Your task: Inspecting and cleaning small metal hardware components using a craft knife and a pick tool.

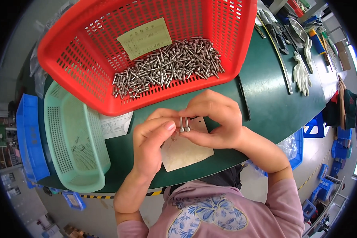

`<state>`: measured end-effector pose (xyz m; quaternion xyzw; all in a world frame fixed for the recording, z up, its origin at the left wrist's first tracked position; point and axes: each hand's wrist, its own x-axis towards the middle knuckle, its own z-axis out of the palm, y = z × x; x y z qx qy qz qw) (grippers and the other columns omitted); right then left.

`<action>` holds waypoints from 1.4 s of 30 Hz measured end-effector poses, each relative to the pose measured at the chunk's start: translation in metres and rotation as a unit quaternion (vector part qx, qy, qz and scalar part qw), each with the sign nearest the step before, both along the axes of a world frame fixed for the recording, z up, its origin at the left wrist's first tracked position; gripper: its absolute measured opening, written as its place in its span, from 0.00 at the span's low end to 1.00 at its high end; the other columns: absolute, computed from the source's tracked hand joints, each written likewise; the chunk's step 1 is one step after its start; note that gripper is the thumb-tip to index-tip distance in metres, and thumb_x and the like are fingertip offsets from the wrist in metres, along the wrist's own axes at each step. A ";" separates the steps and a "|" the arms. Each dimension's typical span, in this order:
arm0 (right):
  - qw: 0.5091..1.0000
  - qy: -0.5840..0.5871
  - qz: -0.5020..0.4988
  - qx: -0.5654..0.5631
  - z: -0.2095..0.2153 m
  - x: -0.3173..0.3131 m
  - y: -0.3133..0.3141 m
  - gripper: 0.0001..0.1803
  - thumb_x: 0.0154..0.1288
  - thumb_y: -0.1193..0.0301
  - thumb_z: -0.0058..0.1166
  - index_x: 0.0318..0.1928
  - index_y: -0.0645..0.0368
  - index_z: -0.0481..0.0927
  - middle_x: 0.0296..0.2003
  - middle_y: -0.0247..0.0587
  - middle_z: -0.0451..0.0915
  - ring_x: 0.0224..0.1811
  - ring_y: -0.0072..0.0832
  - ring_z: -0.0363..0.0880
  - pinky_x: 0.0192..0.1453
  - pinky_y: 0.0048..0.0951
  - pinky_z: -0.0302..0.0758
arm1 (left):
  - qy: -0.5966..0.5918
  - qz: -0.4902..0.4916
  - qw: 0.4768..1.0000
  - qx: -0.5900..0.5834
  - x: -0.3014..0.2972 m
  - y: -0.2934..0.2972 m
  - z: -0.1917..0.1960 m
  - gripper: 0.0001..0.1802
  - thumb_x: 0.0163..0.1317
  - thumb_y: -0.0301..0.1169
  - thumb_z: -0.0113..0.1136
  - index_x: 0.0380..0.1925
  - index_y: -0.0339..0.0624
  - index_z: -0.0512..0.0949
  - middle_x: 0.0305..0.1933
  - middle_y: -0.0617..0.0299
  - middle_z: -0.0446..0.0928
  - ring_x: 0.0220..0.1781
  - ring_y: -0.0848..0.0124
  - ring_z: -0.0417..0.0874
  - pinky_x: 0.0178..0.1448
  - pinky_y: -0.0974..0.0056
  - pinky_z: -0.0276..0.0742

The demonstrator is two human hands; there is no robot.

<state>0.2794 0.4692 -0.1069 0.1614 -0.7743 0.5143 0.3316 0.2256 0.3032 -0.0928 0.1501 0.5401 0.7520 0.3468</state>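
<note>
Two slim metal bolts [187, 125] stand side by side between my hands, their thicker heads downward. My right hand [220, 119] pinches them between thumb and forefinger. From the other side my left hand [148, 139] is closed at the left bolt, its thumb beside it and its fingertips partly hidden behind. Which hand bears each bolt is hard to make out. Below them a worn beige sheet [188, 155] lies on the green table. Just beyond, a tilted red basket [119, 108] holds a heap of similar metal pieces [170, 65] and a yellowish paper card [144, 37].
At left are a pale green basket [73, 180] with a few small pieces and a blue bin [31, 139]. A printed paper [117, 123] lies partly under the red basket. White gloves [301, 75], a long metal strip [279, 59] and assorted tools occupy the right side.
</note>
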 end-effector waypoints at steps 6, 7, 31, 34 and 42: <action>1.000 -0.008 0.018 0.002 0.001 0.000 0.000 0.16 0.40 0.76 0.68 0.33 0.64 0.78 0.28 0.41 0.76 0.28 0.32 0.77 0.29 0.28 0.74 | 0.001 -0.010 1.000 0.021 0.000 -0.003 -0.002 0.09 0.58 0.25 0.52 0.29 0.29 0.78 0.39 0.56 0.73 0.37 0.74 0.73 0.42 0.71 0.67; 1.000 -0.008 0.019 0.002 0.000 0.000 -0.001 0.16 0.40 0.76 0.68 0.33 0.64 0.78 0.28 0.41 0.76 0.28 0.32 0.77 0.29 0.28 0.74 | 0.007 -0.008 1.000 0.017 0.000 -0.003 -0.003 0.08 0.58 0.24 0.53 0.27 0.29 0.78 0.38 0.57 0.73 0.36 0.75 0.72 0.40 0.71 0.66; 0.996 0.067 -0.025 0.049 0.005 0.002 -0.002 0.17 0.38 0.75 0.67 0.33 0.61 0.78 0.27 0.37 0.76 0.23 0.28 0.76 0.24 0.26 0.71 | 0.009 -0.043 0.998 0.035 0.000 -0.004 -0.007 0.10 0.57 0.27 0.49 0.29 0.31 0.77 0.40 0.57 0.72 0.40 0.70 0.74 0.46 0.69 0.68; 0.996 0.065 -0.028 0.053 0.005 0.002 -0.001 0.16 0.38 0.75 0.67 0.32 0.61 0.78 0.26 0.38 0.76 0.23 0.29 0.76 0.24 0.26 0.71 | 0.015 -0.045 0.998 0.029 0.001 -0.004 -0.004 0.10 0.57 0.28 0.50 0.28 0.32 0.77 0.39 0.56 0.71 0.40 0.70 0.74 0.45 0.68 0.68; 1.000 0.019 0.001 0.017 0.002 0.002 0.000 0.16 0.39 0.73 0.68 0.31 0.62 0.78 0.26 0.38 0.76 0.25 0.30 0.77 0.25 0.27 0.72 | 0.011 -0.032 0.997 0.070 0.002 -0.001 -0.005 0.07 0.59 0.23 0.52 0.26 0.32 0.78 0.36 0.57 0.73 0.37 0.73 0.74 0.44 0.69 0.68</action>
